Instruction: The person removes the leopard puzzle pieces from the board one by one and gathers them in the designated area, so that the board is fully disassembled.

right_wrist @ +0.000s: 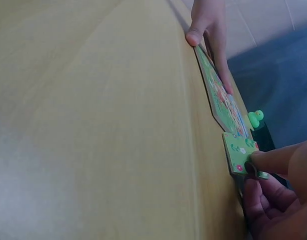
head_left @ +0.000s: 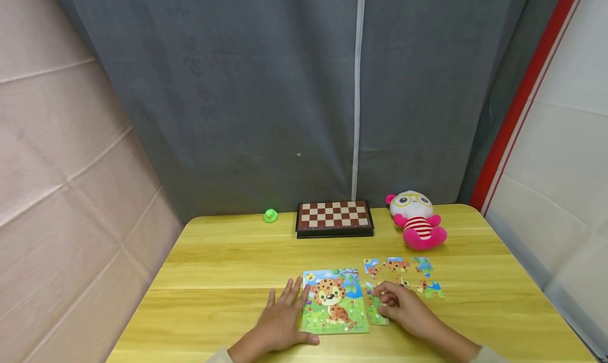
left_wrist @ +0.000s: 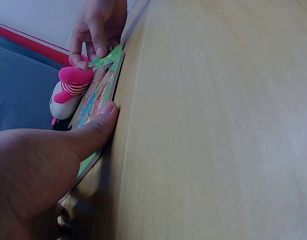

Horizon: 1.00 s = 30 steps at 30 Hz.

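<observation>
A square leopard picture puzzle [head_left: 336, 302] lies flat on the table. My left hand [head_left: 285, 318] is spread at its left side, fingertips at the left edge and the thumb near the lower corner; in the left wrist view the thumb [left_wrist: 101, 125] lies along the board's edge. To the right of the board, my right hand [head_left: 406, 307] pinches a green, flowered puzzle piece [right_wrist: 241, 152] between thumb and fingers. From the head, this puzzle piece [head_left: 377, 314] appears close beside the board, partly covered by the fingers.
Several loose puzzle pieces [head_left: 396, 264] lie beyond my right hand. Along the table's back stand a green toy duck [head_left: 271, 216], a brown-and-white chessboard [head_left: 334, 215] and a pink plush toy [head_left: 418, 223]. Behind the table hangs a grey curtain [head_left: 228, 115].
</observation>
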### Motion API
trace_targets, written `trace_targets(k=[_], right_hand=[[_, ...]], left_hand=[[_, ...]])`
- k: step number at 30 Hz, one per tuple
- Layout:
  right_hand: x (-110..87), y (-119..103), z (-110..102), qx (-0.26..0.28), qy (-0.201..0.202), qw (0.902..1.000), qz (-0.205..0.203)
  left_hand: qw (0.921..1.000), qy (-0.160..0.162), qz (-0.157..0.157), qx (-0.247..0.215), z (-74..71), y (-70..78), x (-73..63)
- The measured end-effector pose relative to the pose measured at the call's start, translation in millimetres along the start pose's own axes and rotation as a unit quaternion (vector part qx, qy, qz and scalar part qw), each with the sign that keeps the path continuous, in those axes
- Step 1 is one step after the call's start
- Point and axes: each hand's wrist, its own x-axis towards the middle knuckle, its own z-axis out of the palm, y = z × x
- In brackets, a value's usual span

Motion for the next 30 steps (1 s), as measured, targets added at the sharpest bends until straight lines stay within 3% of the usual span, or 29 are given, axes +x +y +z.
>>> trace_targets(k=[6, 30], right_hand=[[-4.8, 0.0, 0.1, -0.031, 0.006, 0.9995, -0.006], [-6.4, 5.4, 1.5, -0.074, 0.009, 0.9969, -0.025]], left_hand=[[1.0, -0.002, 0.0, 0.001, 0.9, -0.6, 0.2], [0.9999, 0.001, -0.001, 0.011, 1.8, 0.3, 0.7]])
